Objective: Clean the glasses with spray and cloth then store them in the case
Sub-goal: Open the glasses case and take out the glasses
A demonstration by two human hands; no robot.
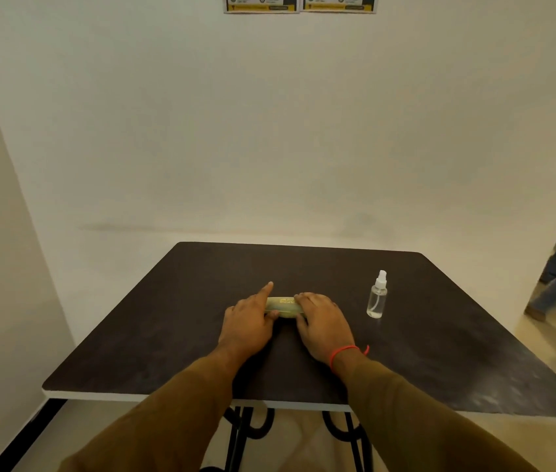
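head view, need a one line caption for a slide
Both hands, left and right, grip a closed green glasses case on a dark table; spray bottle stands to the right.

The long green glasses case (282, 306) lies on the dark square table (440, 352) between my left hand (248, 323) and my right hand (325, 323). The small clear plastic spray bottle (377, 298) stands to its right.

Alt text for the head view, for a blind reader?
Both hands, left and right, grip a closed greenish case on a dark table. A clear spray bottle stands upright to the right, apart from them.
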